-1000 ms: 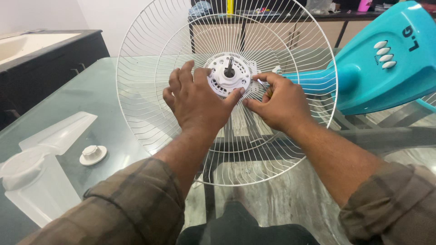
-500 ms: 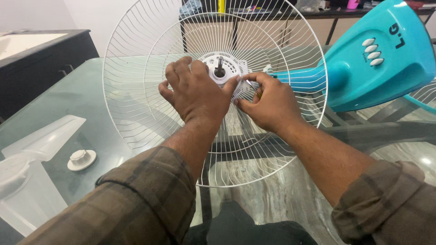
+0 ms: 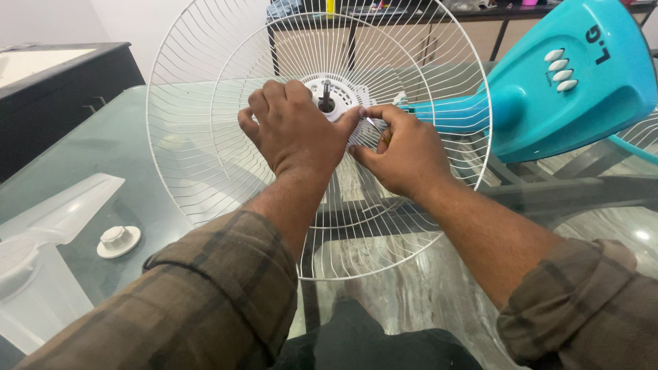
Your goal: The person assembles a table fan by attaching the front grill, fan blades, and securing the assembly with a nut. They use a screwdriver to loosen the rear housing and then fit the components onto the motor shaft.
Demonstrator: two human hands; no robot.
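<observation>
The grille (image 3: 205, 171) is white wire, round, with a white hub (image 3: 329, 92) and shaft. The left hand (image 3: 295, 133) grips the hub; the right hand (image 3: 404, 154) beside it pinches a thin metal tool (image 3: 373, 124)

Head camera looks down and forward (close) over the glass table (image 3: 123, 144).

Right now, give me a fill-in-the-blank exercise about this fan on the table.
1. The left hand rests on the white wire ____ of the fan.
2. The fan's base is coloured ____.
3. A round white cap lies on the ____ table.

Missing words: guard; turquoise; glass
</observation>
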